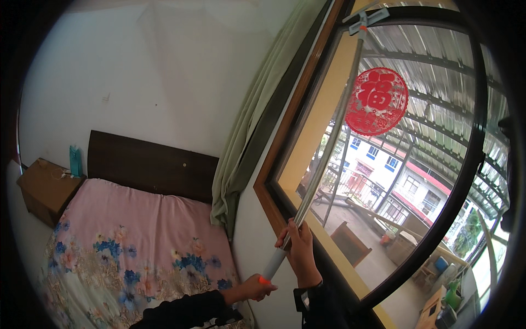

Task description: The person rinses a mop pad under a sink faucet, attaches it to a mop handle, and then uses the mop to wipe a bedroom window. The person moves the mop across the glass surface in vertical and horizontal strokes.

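My left hand is closed around the lower end of a long metal pole, by its orange-tipped grey handle. Higher on the pole, where the grey sleeve meets the metal, my right hand grips it. The pole slants up and to the right across the window opening. At its top, a grey squeegee-type head lies by the upper part of the dark window frame. A round red paper-cut decoration is on the glass, just right of the pole.
A green curtain hangs left of the window's wooden trim. On the left stand a bed with a floral cover and dark headboard, and a brown nightstand with a teal bag. Outside is a metal-roofed area.
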Action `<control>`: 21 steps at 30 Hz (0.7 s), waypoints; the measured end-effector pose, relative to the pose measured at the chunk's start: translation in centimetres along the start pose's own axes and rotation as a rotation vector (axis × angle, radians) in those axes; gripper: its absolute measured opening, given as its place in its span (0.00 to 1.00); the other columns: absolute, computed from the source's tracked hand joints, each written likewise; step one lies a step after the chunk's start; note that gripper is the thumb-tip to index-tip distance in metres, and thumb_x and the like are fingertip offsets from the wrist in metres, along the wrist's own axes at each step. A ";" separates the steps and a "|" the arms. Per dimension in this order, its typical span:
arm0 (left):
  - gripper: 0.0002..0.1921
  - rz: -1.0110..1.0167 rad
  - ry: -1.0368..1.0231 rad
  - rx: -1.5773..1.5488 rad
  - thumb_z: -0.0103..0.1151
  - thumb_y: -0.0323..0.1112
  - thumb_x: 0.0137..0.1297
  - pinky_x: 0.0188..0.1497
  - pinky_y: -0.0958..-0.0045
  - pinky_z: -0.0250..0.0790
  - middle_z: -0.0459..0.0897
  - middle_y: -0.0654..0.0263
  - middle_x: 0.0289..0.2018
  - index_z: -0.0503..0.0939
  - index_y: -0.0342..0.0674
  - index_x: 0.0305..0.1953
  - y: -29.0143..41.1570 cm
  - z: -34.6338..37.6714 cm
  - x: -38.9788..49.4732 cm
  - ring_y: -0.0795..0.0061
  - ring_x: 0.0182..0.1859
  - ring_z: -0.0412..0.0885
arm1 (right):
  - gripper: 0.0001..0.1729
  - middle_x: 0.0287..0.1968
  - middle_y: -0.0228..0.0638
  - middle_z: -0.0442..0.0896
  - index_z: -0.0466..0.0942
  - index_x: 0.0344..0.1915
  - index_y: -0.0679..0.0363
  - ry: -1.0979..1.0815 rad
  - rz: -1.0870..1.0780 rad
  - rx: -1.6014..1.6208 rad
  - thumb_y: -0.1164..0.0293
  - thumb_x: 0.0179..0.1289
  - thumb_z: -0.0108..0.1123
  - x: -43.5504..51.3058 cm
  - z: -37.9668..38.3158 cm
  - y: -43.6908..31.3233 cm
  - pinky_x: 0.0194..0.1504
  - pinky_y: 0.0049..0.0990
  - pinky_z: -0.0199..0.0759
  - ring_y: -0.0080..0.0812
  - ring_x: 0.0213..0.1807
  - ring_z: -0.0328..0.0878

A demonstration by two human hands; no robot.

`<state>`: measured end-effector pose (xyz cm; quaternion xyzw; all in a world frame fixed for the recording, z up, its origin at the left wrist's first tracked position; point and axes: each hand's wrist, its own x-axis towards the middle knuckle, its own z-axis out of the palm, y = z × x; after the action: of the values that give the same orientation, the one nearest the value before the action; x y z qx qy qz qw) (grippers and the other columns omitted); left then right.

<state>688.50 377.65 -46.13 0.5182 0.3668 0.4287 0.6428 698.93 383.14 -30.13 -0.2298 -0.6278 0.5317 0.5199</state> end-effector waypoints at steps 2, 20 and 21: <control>0.19 -0.020 -0.016 -0.011 0.64 0.44 0.62 0.16 0.73 0.60 0.70 0.68 0.11 0.74 0.38 0.21 -1.4 0.5 -1.2 0.77 0.12 0.69 | 0.11 0.26 0.35 0.73 0.62 0.47 0.60 -0.006 0.002 -0.043 0.65 0.75 0.46 -2.0 0.3 0.0 0.29 0.29 0.73 0.28 0.24 0.75; 0.18 0.100 0.152 0.469 0.63 0.50 0.60 0.26 0.71 0.67 0.78 0.65 0.21 0.79 0.39 0.31 -6.7 -5.0 -15.5 0.77 0.22 0.76 | 0.08 0.29 0.41 0.76 0.57 0.49 0.58 -0.137 -0.033 0.036 0.71 0.75 0.42 -12.2 9.7 2.5 0.38 0.37 0.77 0.34 0.29 0.77; 0.19 0.118 0.176 0.501 0.63 0.50 0.60 0.27 0.71 0.67 0.78 0.65 0.21 0.79 0.38 0.31 -6.6 -5.4 -16.3 0.77 0.22 0.76 | 0.08 0.28 0.41 0.76 0.57 0.48 0.58 -0.143 -0.030 0.052 0.71 0.75 0.42 -12.5 10.4 2.6 0.39 0.38 0.78 0.34 0.29 0.78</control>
<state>678.80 363.76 -53.23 0.6424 0.4849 0.4046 0.4341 693.35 369.01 -36.55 -0.1682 -0.6527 0.5552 0.4873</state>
